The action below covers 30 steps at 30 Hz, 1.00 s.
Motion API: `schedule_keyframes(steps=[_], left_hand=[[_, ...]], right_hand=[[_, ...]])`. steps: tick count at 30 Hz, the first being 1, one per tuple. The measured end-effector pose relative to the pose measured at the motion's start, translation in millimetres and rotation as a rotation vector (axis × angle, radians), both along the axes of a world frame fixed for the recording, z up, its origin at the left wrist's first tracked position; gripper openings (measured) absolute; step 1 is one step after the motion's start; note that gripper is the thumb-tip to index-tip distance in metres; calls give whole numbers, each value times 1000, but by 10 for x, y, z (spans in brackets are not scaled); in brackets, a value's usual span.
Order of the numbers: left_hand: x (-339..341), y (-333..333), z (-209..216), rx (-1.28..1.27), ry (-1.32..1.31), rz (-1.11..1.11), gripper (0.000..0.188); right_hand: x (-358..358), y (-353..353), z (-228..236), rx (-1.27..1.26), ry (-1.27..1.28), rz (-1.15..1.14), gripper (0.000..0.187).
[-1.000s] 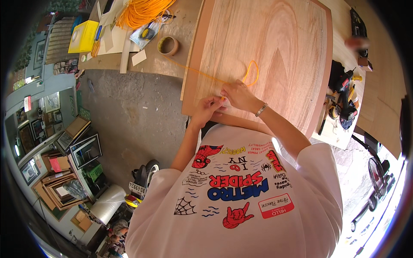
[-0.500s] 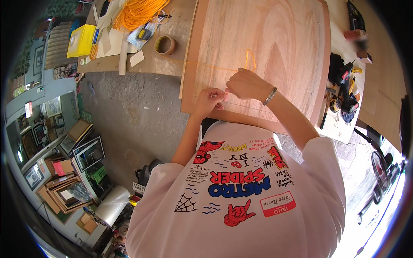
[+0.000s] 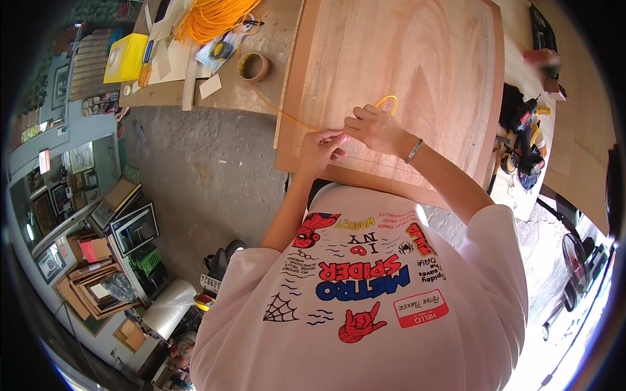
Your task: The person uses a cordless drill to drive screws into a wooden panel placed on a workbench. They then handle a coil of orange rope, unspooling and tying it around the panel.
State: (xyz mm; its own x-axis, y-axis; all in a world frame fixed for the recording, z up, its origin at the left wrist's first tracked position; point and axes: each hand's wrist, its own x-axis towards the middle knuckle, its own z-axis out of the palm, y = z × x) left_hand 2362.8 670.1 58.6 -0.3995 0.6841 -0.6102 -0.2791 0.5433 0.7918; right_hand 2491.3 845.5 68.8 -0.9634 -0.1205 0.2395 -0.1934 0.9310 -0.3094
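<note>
An orange cord (image 3: pixel 297 122) runs from the left table over the edge of a wooden panel (image 3: pixel 365 52) to my hands. My left hand (image 3: pixel 321 150) pinches it near the panel's front edge, thumb and fingertips together. Right beside it, my right hand (image 3: pixel 376 130) is closed with knuckles up, its fingertips nearly touching the left ones. A curved loop of the cord (image 3: pixel 391 99) sticks out above my right hand. The fingertips hide the cord between the hands.
On the left table lie a bundle of orange cord (image 3: pixel 212 19), a tape roll (image 3: pixel 253 67), a yellow box (image 3: pixel 125 58) and a tape measure (image 3: pixel 223 50). Power drills (image 3: pixel 523 116) rest right of the panel. Picture frames (image 3: pixel 134 229) stack at far left; a fan (image 3: pixel 574 257) stands at right.
The cord strand has dropped from a nearly straight line toward my right hand to a slack curve reaching my left fingers. The loop has become a rounder arc leaning right.
</note>
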Motion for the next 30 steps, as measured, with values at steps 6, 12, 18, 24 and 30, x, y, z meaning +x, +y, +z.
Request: schedule_keyframes(steps=[6,12,18,24,30], left_hand=[[-81,-41,-68,78,-8,-4,17],[-25,-6,-110,138,-59,79,16],[27,20,-142,134,-88,114,13],[26,13,-43,179,-146,264,8],[173,46,-32,140,-73,380,13]], right_hand=[[26,6,-128,-180,-24,-67,18],[-5,-54,-175,-146,14,-102,16],[-48,-117,-258,-186,-35,-123,9],[-82,-353,-208,-975,-111,-399,12],[-96,-450,-323,-913,-271,-517,18]])
